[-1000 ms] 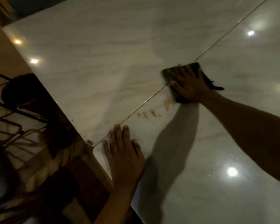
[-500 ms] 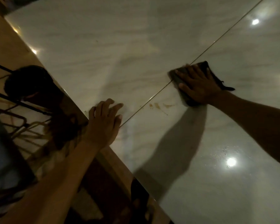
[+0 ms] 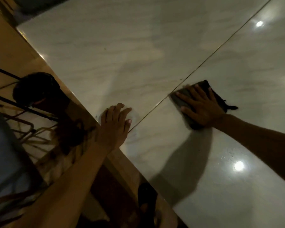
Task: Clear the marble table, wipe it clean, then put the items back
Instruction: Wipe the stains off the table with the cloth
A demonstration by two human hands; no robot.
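Right arm: reaches in from the right edge, forearm stretched across the marble table [image 3: 155, 46], right hand [image 3: 202, 107] lying palm-down on a dark cloth [image 3: 187, 102].
Left arm: comes up from the lower left, left hand [image 3: 113, 125] resting at the table's near edge, just left of the thin seam [image 3: 220, 46] that runs diagonally across the marble.
Cloth: flat on the table right beside the seam, on its right side, one dark corner sticking out behind the right wrist.
Change from a second ago: the brown stains that sat near the seam are no longer seen; the right hand and cloth now cover that stretch. The left hand has shifted from the right of the seam to its left, at the table edge.
Right fingers: spread apart and nearly straight, pressing the cloth down, not curled round it.
Left fingers: slightly bent and close together, tips touching the marble, holding nothing.
Table surface: glossy, with bright spots of reflected light on the right half and the right arm's shadow below the cloth.
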